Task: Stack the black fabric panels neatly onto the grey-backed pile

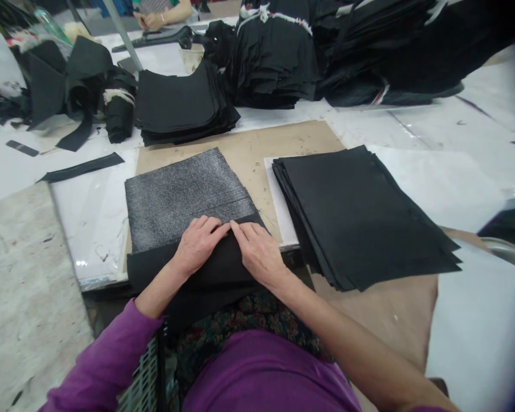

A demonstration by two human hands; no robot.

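Observation:
A fabric panel [180, 197], black with a speckled grey face, lies in front of me and hangs over the table's near edge. Across it runs a folded black edge. My left hand [201, 243] is closed on this fold, thumb and fingers pinched together. Close beside it, my right hand [260, 252] pinches the same fold, and the fingertips of both hands almost meet. To the right sits a stack of black sheets [360, 212], its near corners jutting past the table edge.
Brown cardboard [300, 137] covers part of the white table. Behind it are a stack of curved-edge black pieces [175, 103], a tied black bundle [274, 57] and a rolled black piece [120, 114]. A black strip [86, 167] lies left. Across the table shows another person's arm [171, 14].

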